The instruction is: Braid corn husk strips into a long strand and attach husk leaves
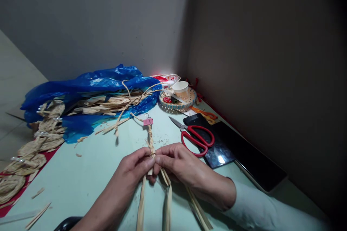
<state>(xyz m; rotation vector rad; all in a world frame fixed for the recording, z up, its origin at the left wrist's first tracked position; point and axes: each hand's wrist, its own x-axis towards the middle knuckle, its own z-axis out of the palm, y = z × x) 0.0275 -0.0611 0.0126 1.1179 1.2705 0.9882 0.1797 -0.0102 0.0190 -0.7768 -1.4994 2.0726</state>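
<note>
A braid of dry straw-coloured strips (150, 138) runs toward me from a pink binder clip (148, 121) at its far end. My left hand (137, 165) pinches the near end of the braid between thumb and fingers. Right beside it, my right hand (180, 162) is closed on the strips at the same spot, the two thumbs almost touching. Loose strips (167, 205) hang from under both hands toward the table's near edge. Red-handled scissors (199, 139) lie just beyond my right hand, blades partly apart.
A blue plastic bag (94, 79) holding dry strips (105, 104) lies at the back left. Coiled braided pieces (23, 162) line the left edge. Behind the scissors are a dark phone (217, 155), a black tablet-like device (255, 158), orange scissors (206, 113) and a woven basket (177, 107) bearing a cup (180, 88).
</note>
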